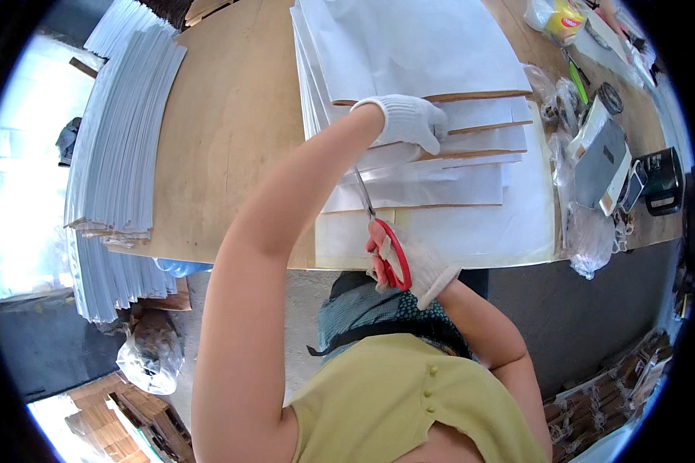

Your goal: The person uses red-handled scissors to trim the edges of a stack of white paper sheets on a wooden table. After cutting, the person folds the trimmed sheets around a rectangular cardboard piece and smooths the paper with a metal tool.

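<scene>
Overlapping white paper sheets (432, 46) with brown edges lie in a staggered stack on the table before me, perhaps flat paper sacks. My left hand (409, 125), in a white knitted glove, reaches across them. Its fingers are bent and its thumb curls in at the brown edge of an upper layer; the fingertips are partly hidden. Near the table's front edge, my right hand (413, 270) wears a white glove with pinkish-red fingers. It is closed around the red handles of a pair of scissors (398, 256), whose blades point away from me over the lowest layers.
Tall piles of folded white paper (123, 139) stand along the left side of the wooden table (232, 100). At the right lie a grey device (601, 163), a dark mug (662, 181), clear plastic bags (591, 239), a tape roll (610, 98) and a green-handled tool (578, 83).
</scene>
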`<state>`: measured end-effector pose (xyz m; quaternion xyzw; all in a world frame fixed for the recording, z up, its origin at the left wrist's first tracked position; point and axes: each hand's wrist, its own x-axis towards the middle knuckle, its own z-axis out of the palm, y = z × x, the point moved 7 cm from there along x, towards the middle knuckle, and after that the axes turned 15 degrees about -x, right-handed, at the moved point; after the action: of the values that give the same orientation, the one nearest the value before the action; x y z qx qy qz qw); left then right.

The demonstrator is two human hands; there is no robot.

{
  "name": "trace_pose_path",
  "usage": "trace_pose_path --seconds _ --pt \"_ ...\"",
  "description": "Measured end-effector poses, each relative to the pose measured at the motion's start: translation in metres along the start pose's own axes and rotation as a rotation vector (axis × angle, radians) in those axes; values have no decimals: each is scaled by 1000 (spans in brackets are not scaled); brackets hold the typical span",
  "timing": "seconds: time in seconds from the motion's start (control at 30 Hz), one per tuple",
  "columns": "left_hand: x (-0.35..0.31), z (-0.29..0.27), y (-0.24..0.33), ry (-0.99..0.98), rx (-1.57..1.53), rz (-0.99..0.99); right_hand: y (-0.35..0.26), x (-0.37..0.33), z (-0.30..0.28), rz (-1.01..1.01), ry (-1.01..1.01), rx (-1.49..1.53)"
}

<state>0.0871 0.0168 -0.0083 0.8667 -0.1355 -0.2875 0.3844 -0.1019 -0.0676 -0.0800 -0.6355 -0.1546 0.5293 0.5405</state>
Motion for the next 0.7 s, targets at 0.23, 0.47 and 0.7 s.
trace_pose_path --seconds 0.23,0.47,0.7 --pt "-134 -37 36 618 -612 386 -6 -8 -2 -70 -16 -44" --pt "-215 15 -88 1277 -1028 222 -7 -25 -5 108 -35 244" --pt "-223 66 -119 1324 -1215 100 -17 -19 -9 24 -26 216"
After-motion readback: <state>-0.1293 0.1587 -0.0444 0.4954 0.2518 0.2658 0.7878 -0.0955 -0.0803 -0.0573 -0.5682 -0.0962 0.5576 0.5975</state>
